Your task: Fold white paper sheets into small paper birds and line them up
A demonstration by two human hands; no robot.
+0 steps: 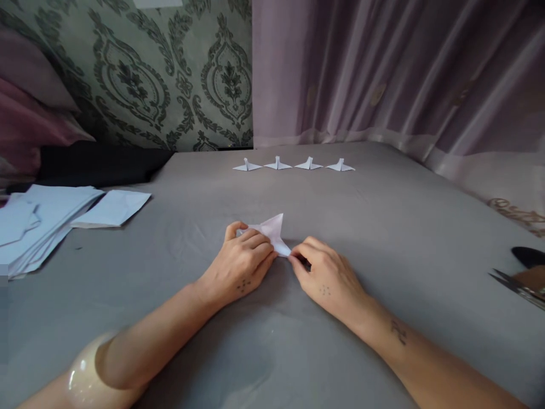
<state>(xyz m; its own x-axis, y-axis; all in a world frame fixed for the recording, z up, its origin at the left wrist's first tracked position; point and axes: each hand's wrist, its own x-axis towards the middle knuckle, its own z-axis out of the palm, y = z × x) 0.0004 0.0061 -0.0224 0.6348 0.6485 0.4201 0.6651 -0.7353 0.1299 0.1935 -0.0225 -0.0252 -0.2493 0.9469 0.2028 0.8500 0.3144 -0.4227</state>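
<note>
A folded white paper figure (273, 228) is between my two hands, low over the grey cloth, with one pointed flap rising up and back. My left hand (249, 253) is closed around its left part, and the fingers hide much of that side. At the figure's lower right, my right hand (321, 264) pinches the narrow tip between thumb and forefinger. Farther back, several finished-looking paper cranes (278, 163) stand in a row with their wings spread.
A stack of white paper sheets (51, 218) lies at the left, with a folded paper (117, 208) beside it. Scissors (519, 287) rest at the right edge. Behind the grey surface (383, 216) hang a pinkish curtain (340, 68) and patterned wallpaper (174, 74). Black cloth (102, 162) lies at the back left.
</note>
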